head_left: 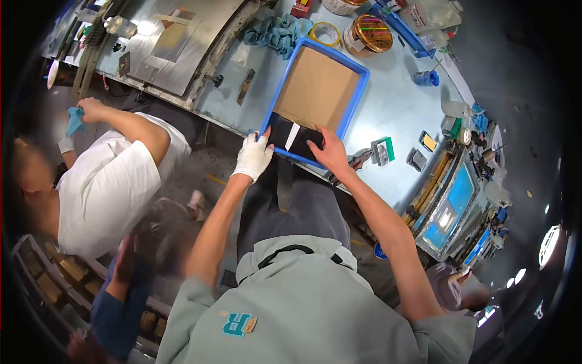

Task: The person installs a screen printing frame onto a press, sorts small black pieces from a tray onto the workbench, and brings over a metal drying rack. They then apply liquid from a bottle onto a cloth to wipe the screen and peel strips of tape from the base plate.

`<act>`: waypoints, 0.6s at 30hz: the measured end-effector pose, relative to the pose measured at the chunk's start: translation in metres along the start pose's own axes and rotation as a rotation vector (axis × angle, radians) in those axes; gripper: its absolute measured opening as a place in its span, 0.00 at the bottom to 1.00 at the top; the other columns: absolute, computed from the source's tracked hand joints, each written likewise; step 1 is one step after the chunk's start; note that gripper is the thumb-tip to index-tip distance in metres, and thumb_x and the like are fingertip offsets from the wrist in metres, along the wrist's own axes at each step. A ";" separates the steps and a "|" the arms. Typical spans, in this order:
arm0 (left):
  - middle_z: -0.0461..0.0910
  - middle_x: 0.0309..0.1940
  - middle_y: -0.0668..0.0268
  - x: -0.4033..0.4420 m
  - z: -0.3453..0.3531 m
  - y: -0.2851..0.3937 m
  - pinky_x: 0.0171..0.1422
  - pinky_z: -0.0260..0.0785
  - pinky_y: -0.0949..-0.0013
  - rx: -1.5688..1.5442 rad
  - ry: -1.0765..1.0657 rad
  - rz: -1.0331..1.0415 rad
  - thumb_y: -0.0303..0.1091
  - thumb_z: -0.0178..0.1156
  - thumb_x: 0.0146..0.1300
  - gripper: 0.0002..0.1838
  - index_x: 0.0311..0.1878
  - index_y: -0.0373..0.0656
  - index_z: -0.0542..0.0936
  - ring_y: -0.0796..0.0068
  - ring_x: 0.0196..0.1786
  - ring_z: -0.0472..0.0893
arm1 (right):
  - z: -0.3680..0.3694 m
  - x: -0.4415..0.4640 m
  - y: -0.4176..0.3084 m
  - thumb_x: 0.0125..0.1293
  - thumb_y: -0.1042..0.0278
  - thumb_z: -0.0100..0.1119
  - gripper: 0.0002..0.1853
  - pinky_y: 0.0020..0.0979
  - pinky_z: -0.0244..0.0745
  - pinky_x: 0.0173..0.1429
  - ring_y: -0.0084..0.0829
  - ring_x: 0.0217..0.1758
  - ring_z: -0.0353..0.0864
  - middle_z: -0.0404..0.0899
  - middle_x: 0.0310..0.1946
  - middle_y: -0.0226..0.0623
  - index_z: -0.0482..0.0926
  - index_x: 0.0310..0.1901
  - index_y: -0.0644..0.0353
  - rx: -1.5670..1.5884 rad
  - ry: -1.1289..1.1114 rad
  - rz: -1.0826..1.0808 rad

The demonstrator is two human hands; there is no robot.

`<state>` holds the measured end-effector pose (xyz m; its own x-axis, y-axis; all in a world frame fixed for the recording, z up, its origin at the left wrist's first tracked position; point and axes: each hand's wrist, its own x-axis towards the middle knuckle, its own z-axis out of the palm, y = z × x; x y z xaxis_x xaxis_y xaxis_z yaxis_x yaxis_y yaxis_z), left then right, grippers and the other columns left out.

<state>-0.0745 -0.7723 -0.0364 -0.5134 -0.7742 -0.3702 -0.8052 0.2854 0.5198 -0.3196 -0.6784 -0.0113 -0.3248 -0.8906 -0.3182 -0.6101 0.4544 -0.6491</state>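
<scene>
A shallow blue tray (pixel 358 97) lies on the bench before me, its bottom covered by brown cardboard (pixel 318 85). At its near end is a flat, glossy black panel (pixel 306 144), crossed by a narrow white strip (pixel 292 136). My left hand (pixel 253 156), in a white glove with bare fingertips showing, grips the panel's left edge at the tray's near left corner. On the right side, my bare right hand (pixel 330 150) holds the panel, thumb on its face and fingers by its far edge. The undersides of both grips are hidden.
Behind the tray are crumpled blue cloth (pixel 279 33), a yellow tape roll (pixel 325 34) and a tin (pixel 367 35). Pliers (pixel 360 159) and a green-and-grey block (pixel 383 151) lie right. A metal printing plate (pixel 176 42) stands left. A co-worker in white (pixel 115 176) is close by.
</scene>
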 end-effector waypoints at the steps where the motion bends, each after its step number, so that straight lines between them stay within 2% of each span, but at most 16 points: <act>1: 0.71 0.69 0.42 0.000 0.002 0.000 0.74 0.67 0.47 -0.034 -0.025 -0.027 0.41 0.61 0.71 0.32 0.77 0.56 0.69 0.41 0.70 0.71 | -0.005 -0.002 -0.005 0.64 0.55 0.69 0.31 0.46 0.77 0.64 0.55 0.59 0.81 0.82 0.57 0.55 0.77 0.64 0.63 0.029 -0.069 0.060; 4: 0.66 0.73 0.43 0.003 0.007 -0.004 0.78 0.62 0.47 -0.128 -0.046 -0.050 0.42 0.60 0.71 0.33 0.79 0.56 0.67 0.41 0.74 0.67 | 0.001 -0.001 0.005 0.64 0.55 0.69 0.31 0.46 0.76 0.67 0.55 0.63 0.79 0.82 0.58 0.55 0.75 0.65 0.63 0.000 -0.009 -0.044; 7: 0.62 0.77 0.43 0.005 0.004 -0.008 0.82 0.56 0.48 -0.169 -0.118 0.002 0.42 0.59 0.72 0.34 0.81 0.59 0.64 0.40 0.79 0.61 | -0.001 -0.003 0.011 0.65 0.55 0.69 0.31 0.47 0.76 0.66 0.56 0.62 0.80 0.81 0.58 0.55 0.74 0.66 0.62 -0.023 0.002 -0.056; 11: 0.58 0.80 0.44 0.005 0.008 -0.003 0.84 0.53 0.49 -0.072 -0.174 0.054 0.44 0.57 0.74 0.36 0.83 0.62 0.60 0.38 0.82 0.54 | -0.008 -0.006 0.016 0.66 0.56 0.68 0.30 0.47 0.76 0.66 0.56 0.62 0.80 0.81 0.58 0.56 0.74 0.66 0.63 -0.005 0.031 -0.054; 15: 0.56 0.80 0.43 0.009 0.012 0.000 0.83 0.53 0.45 -0.026 -0.175 0.085 0.45 0.58 0.74 0.36 0.82 0.64 0.60 0.33 0.82 0.52 | -0.012 -0.010 0.022 0.66 0.57 0.67 0.29 0.47 0.75 0.67 0.56 0.62 0.80 0.82 0.58 0.55 0.75 0.65 0.63 0.029 0.013 0.010; 18: 0.54 0.82 0.48 0.009 0.004 0.004 0.82 0.54 0.41 0.067 -0.231 0.093 0.49 0.53 0.76 0.33 0.82 0.68 0.59 0.37 0.84 0.50 | -0.012 -0.012 0.025 0.66 0.57 0.68 0.29 0.46 0.76 0.66 0.56 0.62 0.80 0.82 0.58 0.55 0.75 0.65 0.63 0.016 0.041 -0.002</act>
<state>-0.0835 -0.7760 -0.0411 -0.6341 -0.5957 -0.4930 -0.7653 0.3923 0.5103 -0.3397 -0.6567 -0.0152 -0.3532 -0.8899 -0.2887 -0.5994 0.4522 -0.6605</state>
